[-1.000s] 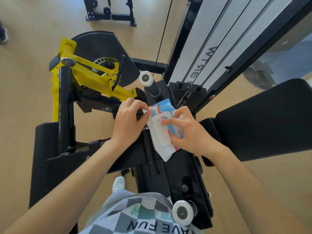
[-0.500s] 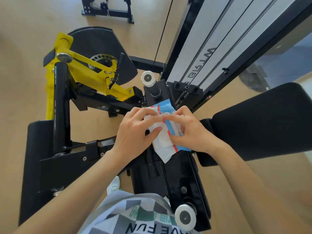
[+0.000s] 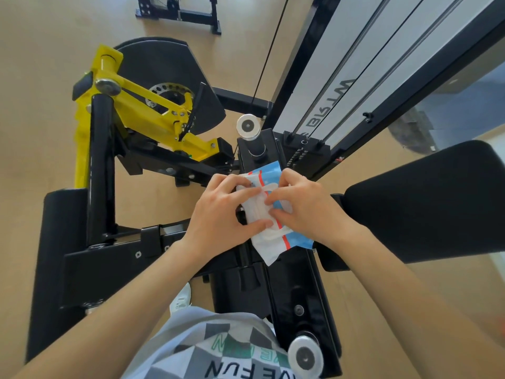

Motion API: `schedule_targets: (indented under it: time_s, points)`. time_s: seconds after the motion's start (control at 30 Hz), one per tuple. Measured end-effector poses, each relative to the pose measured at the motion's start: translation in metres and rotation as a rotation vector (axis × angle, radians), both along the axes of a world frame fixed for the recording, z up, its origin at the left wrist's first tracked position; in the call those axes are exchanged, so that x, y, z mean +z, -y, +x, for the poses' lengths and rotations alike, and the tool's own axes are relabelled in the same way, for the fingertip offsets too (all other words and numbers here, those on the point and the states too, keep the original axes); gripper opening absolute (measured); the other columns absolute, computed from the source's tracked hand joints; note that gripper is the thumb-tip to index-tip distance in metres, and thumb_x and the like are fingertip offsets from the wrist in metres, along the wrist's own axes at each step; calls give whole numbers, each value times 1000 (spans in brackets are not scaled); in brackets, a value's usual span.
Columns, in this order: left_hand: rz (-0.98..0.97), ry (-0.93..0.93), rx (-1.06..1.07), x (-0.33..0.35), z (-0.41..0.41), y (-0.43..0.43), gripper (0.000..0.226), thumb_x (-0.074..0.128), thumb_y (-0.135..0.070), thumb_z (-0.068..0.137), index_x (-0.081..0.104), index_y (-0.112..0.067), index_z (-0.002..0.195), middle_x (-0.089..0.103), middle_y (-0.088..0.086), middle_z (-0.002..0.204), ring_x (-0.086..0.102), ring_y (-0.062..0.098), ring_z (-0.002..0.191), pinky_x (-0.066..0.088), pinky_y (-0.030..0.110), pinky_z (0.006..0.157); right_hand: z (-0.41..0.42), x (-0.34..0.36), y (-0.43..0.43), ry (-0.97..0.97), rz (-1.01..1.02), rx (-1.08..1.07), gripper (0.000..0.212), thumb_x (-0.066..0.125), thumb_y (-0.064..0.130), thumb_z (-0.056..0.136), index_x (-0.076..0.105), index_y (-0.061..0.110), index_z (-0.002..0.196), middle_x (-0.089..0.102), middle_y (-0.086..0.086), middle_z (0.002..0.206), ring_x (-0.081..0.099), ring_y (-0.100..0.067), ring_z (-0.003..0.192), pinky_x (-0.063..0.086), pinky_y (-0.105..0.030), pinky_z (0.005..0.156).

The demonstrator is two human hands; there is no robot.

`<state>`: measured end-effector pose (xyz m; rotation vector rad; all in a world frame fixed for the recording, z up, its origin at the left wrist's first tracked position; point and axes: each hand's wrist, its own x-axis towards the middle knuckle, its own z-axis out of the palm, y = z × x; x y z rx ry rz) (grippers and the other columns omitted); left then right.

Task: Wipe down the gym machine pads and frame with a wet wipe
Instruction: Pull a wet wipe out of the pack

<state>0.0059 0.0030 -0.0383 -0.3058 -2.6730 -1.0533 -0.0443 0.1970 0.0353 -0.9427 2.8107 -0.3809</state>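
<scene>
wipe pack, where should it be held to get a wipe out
Grip the wipe pack by its long left edge, from the left, as the left hand does. It lies flat with the white flap mid-face, so that is free for the right hand.

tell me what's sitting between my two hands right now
The head view shows a white and blue wet wipe pack between the left hand and the right hand; both grip it over the machine's black frame.

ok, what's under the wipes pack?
The black frame beam runs beneath the wipes pack and shows past its near corner. Whether the pack touches it is hidden: pack, left hand and right hand cover that stretch.
</scene>
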Motion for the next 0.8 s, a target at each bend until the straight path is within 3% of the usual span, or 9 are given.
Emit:
schedule_targets:
  time_s: [0.1, 0.2, 0.33, 0.5, 0.8]
  points:
    - [4, 12, 13, -3, 3, -2, 70, 63, -75, 77, 73, -23, 124, 64, -4, 124, 50, 23, 117, 47, 32, 89, -1, -3, 6, -73, 19, 66, 6, 76, 24, 90, 73, 20, 86, 50, 5, 90, 48, -11, 69, 40, -12, 59]
    - [6, 10, 21, -6, 3, -3, 71, 62, -74, 77, 72, -23, 125, 63, -4, 125, 49, 22, 119, 46, 32, 91, 2, -9, 8, -139, 57, 104, 10, 77, 15, 88, 68, 16, 85, 54, 0, 87, 47, -12, 64, 49, -21, 52]
    - [9, -1, 32, -5, 3, -3, 69, 64, -73, 77, 72, -24, 125, 63, -4, 125, 49, 21, 119, 46, 31, 90, 6, -14, 5, -168, 67, 112, 16, 76, 9, 86, 60, 16, 87, 51, 0, 89, 40, -9, 68, 45, -20, 51]
    - [0, 7, 29, -5, 4, -4, 70, 63, -74, 78, 72, -24, 126, 63, -5, 126, 48, 21, 120, 47, 32, 91, 5, -11, 1, -13, -46, -5, 9, 59, 11, 98, 54, 17, 92, 40, 6, 100, 48, -13, 79, 53, -27, 64]
    - [9, 7, 9, -6, 4, -2, 70, 62, -73, 78, 72, -24, 127, 63, -4, 126, 49, 23, 120, 52, 39, 90, -4, 3, 6, 64, 66, 46, 7, 69, 27, 95, 67, 20, 97, 55, 4, 103, 60, -14, 86, 57, -26, 79]
